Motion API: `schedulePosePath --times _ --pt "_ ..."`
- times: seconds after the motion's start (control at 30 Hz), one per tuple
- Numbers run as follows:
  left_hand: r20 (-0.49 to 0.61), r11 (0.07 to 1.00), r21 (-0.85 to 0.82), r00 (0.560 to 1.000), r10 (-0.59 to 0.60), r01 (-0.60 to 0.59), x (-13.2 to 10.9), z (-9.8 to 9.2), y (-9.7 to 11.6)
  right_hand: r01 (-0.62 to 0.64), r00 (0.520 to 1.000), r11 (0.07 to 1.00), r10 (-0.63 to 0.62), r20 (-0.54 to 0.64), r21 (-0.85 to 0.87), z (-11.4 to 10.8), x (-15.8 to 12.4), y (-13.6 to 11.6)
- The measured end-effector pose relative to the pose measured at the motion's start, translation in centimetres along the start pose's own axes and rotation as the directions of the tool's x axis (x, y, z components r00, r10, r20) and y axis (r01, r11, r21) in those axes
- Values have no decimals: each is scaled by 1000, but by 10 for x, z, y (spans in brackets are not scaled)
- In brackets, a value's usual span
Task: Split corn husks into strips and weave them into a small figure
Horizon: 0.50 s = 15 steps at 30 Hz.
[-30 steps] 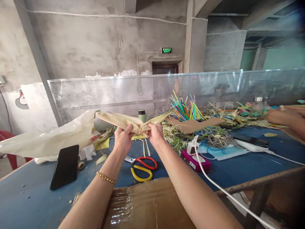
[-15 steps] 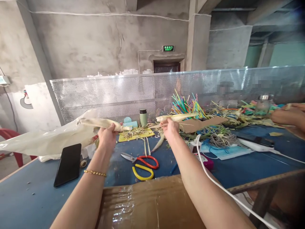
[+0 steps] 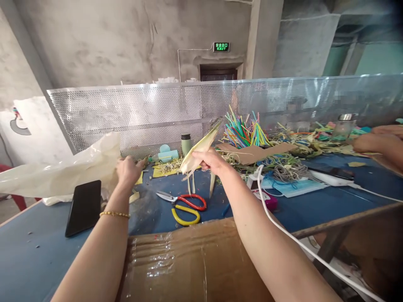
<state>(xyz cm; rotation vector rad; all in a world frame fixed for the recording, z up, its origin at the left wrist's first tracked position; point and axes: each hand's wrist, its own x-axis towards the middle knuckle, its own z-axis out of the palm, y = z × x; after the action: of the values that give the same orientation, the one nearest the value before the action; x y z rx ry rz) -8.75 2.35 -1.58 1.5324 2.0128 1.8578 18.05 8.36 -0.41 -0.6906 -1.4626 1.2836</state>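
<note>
My right hand [image 3: 209, 161] is closed on a pale corn husk [image 3: 201, 147], whose greenish tip points up and away to the right. Loose strips dangle below its wide lower end. Further left, my left hand [image 3: 128, 170] is beside the edge of a milky plastic bag [image 3: 94, 163]. Its fingertips face away from me, so whether they grip anything does not show. Between my forearms lie scissors [image 3: 182, 205] with one red and one yellow handle, blades pointing left. Husk scraps [image 3: 168, 167] lie on a yellow sheet past them.
A black phone [image 3: 83, 207] rests at left on the blue table. Cardboard [image 3: 189, 264] covers the near edge. A white cable [image 3: 283, 235] crosses my right forearm. Colourful stems [image 3: 244, 132], a green bottle [image 3: 186, 144] and a perforated metal screen [image 3: 141, 113] stand behind; another person's hands [image 3: 378, 140] are at right.
My left hand has moved left to the bag, and the husk it held no longer shows in it. The husk in my right hand has swung from nearly level to steeply tilted.
</note>
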Motion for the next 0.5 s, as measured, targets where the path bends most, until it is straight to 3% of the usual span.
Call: schedulePosePath --times 0.07,0.1,0.13,0.2,0.3,0.4,0.5 --pt "217 986 -162 974 60 -25 -21 15 32 25 993 999 -21 116 -32 13 -7 2" --pt "333 957 -289 938 93 8 -32 22 46 33 989 999 -29 148 -24 19 -11 1" --pt "465 937 -347 874 145 29 -42 28 59 36 985 999 -34 169 -9 24 -14 0" --pt "522 943 -332 830 197 -15 -56 35 74 37 983 999 -39 177 14 31 -17 -2" --pt "438 954 -290 878 196 -68 -60 38 75 62 984 998 -61 167 1 32 -18 -4" --pt "259 970 -213 950 171 -117 -56 40 68 59 976 997 -45 215 -55 32 -13 1" --pt "104 977 -129 977 185 -172 -52 42 64 89 979 990 -67 193 -112 36 -8 10"
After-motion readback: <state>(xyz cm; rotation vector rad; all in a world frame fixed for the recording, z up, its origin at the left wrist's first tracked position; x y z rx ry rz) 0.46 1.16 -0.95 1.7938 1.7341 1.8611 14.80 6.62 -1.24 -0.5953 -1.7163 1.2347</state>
